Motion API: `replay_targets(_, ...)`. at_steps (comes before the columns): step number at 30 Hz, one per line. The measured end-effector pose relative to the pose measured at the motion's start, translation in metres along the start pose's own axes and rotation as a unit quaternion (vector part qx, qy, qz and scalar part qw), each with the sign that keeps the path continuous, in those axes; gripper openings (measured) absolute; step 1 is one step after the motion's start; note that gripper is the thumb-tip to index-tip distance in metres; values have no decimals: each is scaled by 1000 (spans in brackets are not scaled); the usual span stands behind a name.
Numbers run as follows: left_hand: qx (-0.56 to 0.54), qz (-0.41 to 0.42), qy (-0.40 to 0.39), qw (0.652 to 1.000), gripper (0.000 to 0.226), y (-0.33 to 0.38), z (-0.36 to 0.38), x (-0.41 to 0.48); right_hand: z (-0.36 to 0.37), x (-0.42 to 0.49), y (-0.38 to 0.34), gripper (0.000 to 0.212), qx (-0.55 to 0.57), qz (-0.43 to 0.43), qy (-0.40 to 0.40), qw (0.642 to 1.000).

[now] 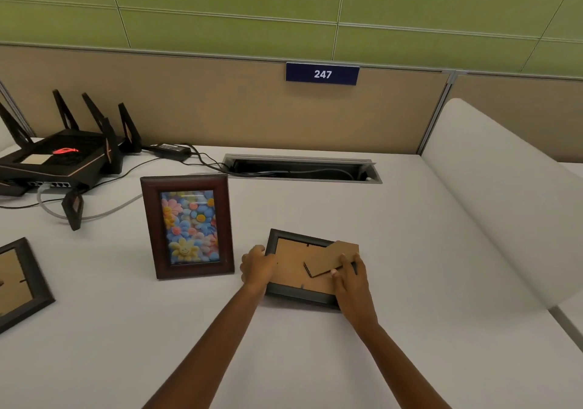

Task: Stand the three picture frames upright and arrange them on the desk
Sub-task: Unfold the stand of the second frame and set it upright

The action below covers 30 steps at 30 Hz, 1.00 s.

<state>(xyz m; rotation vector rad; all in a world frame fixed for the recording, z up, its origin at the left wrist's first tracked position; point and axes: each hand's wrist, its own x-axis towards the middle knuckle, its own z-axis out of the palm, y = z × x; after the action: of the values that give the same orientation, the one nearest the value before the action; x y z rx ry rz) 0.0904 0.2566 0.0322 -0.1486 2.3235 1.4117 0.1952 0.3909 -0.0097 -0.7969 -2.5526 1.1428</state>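
Observation:
A reddish-brown picture frame [188,226] with a flower picture stands upright at the desk's middle. To its right a dark frame [293,266] lies face down, its brown cardboard back up and its cardboard stand [331,258] lifted a little. My left hand [257,265] grips that frame's left edge. My right hand [350,277] rests on its right side, fingers on the stand. A third dark frame [22,282] lies face down at the left edge of the view, partly cut off.
A black router [60,156] with several antennas, its power brick [172,150] and cables sit at the back left. A cable slot [303,169] is set into the white desk [315,361] near the beige partition. A white rounded divider [504,194] bounds the desk's right side.

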Motion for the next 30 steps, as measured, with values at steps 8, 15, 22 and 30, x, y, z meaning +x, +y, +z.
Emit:
replay_targets(8,-128,29,-88,988,19,38,-15,-11,-20,0,4,48,53,1,-29,998)
replay_targets(15,-119,67,-124,983,34,61,-3,-37,-33,-21,6,60,118,-44,13,992)
replay_targets(22,-110,84,-137,981,33,81,13,-54,-37,-31,18,48,-23,-148,105,983)
replay_targets(30,-129,118,-144,974,24,92,15,-62,-55,-22,10,37,-21,-199,186,962)
